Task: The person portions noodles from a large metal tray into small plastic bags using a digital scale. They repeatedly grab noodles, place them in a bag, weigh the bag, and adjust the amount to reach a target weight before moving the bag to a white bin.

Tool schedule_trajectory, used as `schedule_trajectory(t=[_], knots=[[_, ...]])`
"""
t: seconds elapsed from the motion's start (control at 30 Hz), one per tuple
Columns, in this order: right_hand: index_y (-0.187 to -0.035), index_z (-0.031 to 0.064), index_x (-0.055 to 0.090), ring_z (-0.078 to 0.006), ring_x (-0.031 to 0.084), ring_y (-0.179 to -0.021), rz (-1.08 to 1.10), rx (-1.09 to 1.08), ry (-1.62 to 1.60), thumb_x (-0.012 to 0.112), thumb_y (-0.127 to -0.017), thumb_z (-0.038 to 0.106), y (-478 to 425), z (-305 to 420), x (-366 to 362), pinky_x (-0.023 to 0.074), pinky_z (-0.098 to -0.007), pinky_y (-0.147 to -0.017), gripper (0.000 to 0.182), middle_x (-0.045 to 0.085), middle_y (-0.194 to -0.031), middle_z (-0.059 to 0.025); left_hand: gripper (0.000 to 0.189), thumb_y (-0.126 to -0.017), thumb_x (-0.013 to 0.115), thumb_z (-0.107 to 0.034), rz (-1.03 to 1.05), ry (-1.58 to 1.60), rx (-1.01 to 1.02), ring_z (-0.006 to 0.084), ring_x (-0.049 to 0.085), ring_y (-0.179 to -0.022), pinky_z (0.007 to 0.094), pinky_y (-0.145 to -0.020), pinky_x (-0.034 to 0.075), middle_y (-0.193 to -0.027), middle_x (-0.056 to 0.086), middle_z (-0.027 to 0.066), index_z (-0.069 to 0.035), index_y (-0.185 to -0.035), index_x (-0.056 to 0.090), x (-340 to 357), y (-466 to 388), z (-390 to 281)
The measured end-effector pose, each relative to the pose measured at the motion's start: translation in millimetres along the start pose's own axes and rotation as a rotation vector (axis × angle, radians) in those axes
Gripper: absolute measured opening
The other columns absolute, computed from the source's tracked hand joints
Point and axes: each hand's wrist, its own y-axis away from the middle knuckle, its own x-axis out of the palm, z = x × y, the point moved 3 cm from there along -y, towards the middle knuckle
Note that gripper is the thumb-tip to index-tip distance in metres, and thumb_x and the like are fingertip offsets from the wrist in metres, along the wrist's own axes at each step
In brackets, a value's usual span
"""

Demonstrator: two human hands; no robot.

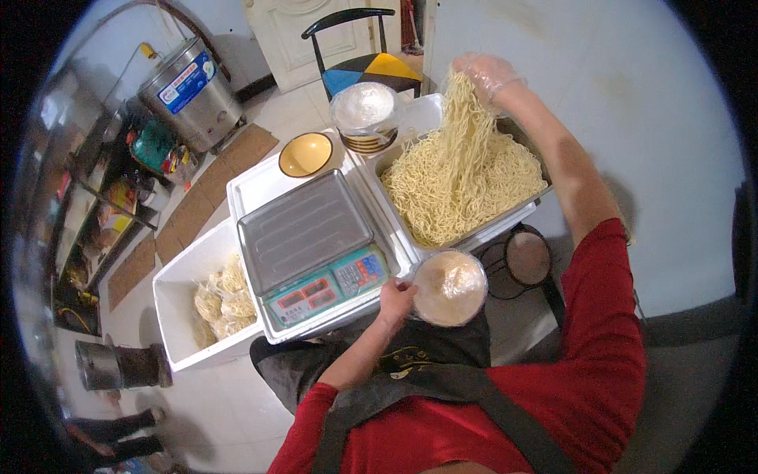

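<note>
In a clear plastic glove, my right hand (487, 76) grips a long hanging bunch of noodles (465, 109). The bunch trails down into a heap of yellow noodles (462, 189) that fills a deep metal tray (395, 208). My bare left hand (398, 303) pinches the rim of a bowl covered with clear plastic (450, 287), held above my lap. Left of that hand lies a digital scale (314, 249) with a bare metal pan and a green keypad panel.
A yellow bowl (305, 154) and stacked bowls under plastic (366, 115) stand behind the scale. Bagged noodle portions (225, 302) lie in a white foam box (177, 317) at left. A chair (361, 65), a steel boiler (192, 98) and a stool (528, 258) stand around. Another person's legs (118, 435) show lower left.
</note>
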Motion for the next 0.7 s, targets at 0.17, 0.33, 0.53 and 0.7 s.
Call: schedule_trajectory(t=[0.17,0.33,0.53,0.7], knots=[[-0.093,0.0162,0.055,-0.0297,0.060,-0.087,-0.116,0.016,0.072,0.062,-0.073,0.016,-15,14,-49,0.0485,-0.0394,-0.072,0.021,0.061,-0.094,-0.0097,0.025,-0.065,0.070,-0.013,0.020,-0.032,-0.008,0.0181,0.058,-0.064,0.0311,-0.059,0.046,-0.070,0.061,0.0105,0.003,-0.077,0.056,-3,-15,22],[-0.104,0.0166,0.056,-0.0279,0.062,-0.084,-0.346,0.092,-0.036,0.061,-0.076,0.031,-47,-45,-59,0.0492,-0.0395,-0.069,0.031,0.062,-0.091,-0.0107,0.022,-0.064,0.070,-0.010,0.002,-0.012,-0.024,0.0164,0.056,-0.060,0.0303,-0.056,0.045,-0.067,0.059,0.0078,0.003,-0.076,0.056,3,-8,9],[-0.105,0.0059,0.057,-0.0395,0.055,-0.090,-0.567,0.091,-0.331,0.051,-0.078,0.015,-80,-71,-117,0.0449,-0.0399,-0.085,0.029,0.061,-0.094,-0.0179,0.023,-0.065,0.070,-0.011,0.033,0.038,-0.019,0.0151,0.054,-0.058,0.0292,-0.053,0.045,-0.065,0.058,0.0074,0.003,-0.076,0.055,1,-8,11],[-0.102,0.0067,0.059,-0.0355,0.055,-0.096,-0.715,0.079,0.007,0.054,-0.074,0.015,-83,-40,-217,0.0434,-0.0401,-0.086,0.030,0.058,-0.102,-0.0207,0.024,-0.066,0.070,-0.012,0.018,0.030,-0.022,0.0145,0.054,-0.057,0.0287,-0.050,0.044,-0.065,0.058,0.0074,0.004,-0.077,0.055,-2,-8,7]])
